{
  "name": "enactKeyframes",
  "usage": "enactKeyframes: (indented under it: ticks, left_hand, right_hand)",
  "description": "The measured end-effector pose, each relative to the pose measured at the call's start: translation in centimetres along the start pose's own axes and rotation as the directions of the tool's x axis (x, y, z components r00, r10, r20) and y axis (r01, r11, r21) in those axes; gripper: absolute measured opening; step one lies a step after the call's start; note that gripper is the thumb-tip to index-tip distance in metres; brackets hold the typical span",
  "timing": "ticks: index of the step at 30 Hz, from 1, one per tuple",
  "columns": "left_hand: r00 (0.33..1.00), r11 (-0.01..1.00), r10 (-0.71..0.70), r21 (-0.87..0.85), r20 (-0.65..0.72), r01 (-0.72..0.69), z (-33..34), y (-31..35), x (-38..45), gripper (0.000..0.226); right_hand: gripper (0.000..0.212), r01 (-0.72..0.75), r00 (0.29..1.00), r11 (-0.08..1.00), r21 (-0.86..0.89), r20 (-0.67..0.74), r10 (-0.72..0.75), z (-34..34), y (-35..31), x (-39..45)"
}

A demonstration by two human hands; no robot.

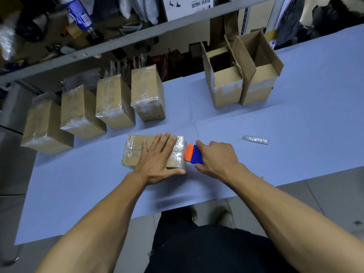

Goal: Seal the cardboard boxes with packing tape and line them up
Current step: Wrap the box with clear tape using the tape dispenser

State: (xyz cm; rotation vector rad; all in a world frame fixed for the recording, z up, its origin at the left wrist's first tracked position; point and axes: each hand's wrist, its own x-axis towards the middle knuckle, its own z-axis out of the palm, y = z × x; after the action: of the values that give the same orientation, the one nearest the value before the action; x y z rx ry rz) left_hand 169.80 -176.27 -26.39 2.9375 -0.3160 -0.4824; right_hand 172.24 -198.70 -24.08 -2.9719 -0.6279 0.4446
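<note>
Your left hand (157,156) lay flat on the small brown cardboard box (136,152) in the near middle of the pale blue table (295,107), fingers straight and spread across the lid, the thumb running along its near right edge. That press looked meant to hold the flaps shut and stop the box sliding while tape ran over it. Clear tape already shone across the right part of the lid and down its right end.

Your right hand (216,157) gripped the blue and orange tape dispenser (194,154), fingers curled round its body, the orange edge touching the box's right end. You held it low and close there, I judged, either to pull the strip over the corner or to cut it off.

To the far left stood four tape-wrapped brown cardboard boxes (114,103) in a row, just beside one another. They were set apart so finished ones stayed clear of your working spot. To the far right stood two open-topped brown cardboard boxes (242,79), touching, flaps upright, not yet sealed. They waited on the dispenser side, presumably to be reached next.

A small crumpled strip of clear tape (255,139) lay on the table to the right, well apart from your hands.

The box under your palm seemed nearly sealed; it would still need a place in the left row.
</note>
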Motion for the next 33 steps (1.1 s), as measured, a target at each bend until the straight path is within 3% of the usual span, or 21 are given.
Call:
enactKeyframes:
  ticks: [3, 6, 11, 15, 18, 21, 24, 27, 30, 33]
  left_hand:
    - [0.998, 0.993, -0.063, -0.106, -0.024, 0.060, 0.0, 0.6, 0.0, 0.101]
    - [0.986, 0.976, -0.160, -0.155, -0.055, 0.150, 0.2, 1.8, 0.2, 0.082]
    - [0.923, 0.941, -0.330, -0.149, -0.196, 0.305, 0.0, 2.5, 1.1, 0.071]
    - [0.847, 0.854, -0.520, -0.068, -0.109, 0.515, -1.1, 2.3, 2.3, 0.073]
    - [0.763, 0.720, -0.646, -0.316, 0.017, 0.618, -1.0, 2.9, 2.1, 0.082]
    - [0.726, 0.648, -0.687, -0.425, 0.031, 0.632, -0.9, 3.5, 2.4, 0.082]
    - [0.688, 0.509, -0.723, -0.625, 0.062, 0.591, -0.7, 3.8, 3.0, 0.070]
    - [0.726, 0.373, -0.680, -0.802, 0.106, 0.467, -0.5, 3.9, 3.4, 0.051]
    - [0.777, 0.248, -0.610, -0.893, 0.157, 0.376, -0.3, 2.8, 3.4, 0.049]
    - [0.807, 0.214, -0.566, -0.914, 0.171, 0.344, 0.0, 1.4, 3.4, 0.041]
  right_hand:
    - [0.031, -0.026, 1.000, 0.995, -0.092, -0.018, 0.024, -1.3, -2.6, 1.5]
    - [0.028, -0.056, 0.998, 0.994, -0.088, 0.024, 0.059, 0.0, -3.5, 1.9]
    - [0.051, -0.084, 0.993, 0.995, 0.051, 0.088, 0.079, 2.6, -2.2, 1.7]
    - [0.059, -0.133, 0.991, 0.955, 0.266, 0.066, 0.120, 2.1, 1.0, 1.6]
    - [0.067, -0.141, 0.989, 0.921, 0.362, 0.022, 0.143, 0.7, 2.6, 1.3]
    - [0.071, -0.100, 0.991, 0.923, 0.371, -0.042, 0.124, -0.9, 3.7, 1.3]
    - [0.072, -0.078, 0.984, 0.895, 0.439, -0.108, 0.139, -2.3, 3.5, 1.2]
    - [0.071, -0.057, 0.975, 0.887, 0.458, -0.165, 0.148, -3.8, 2.5, 1.3]
    - [0.070, -0.034, 0.975, 0.895, 0.444, -0.183, 0.128, -4.6, 1.2, 1.5]
    - [0.069, -0.047, 0.970, 0.886, 0.461, -0.191, 0.151, -5.1, 0.1, 1.4]
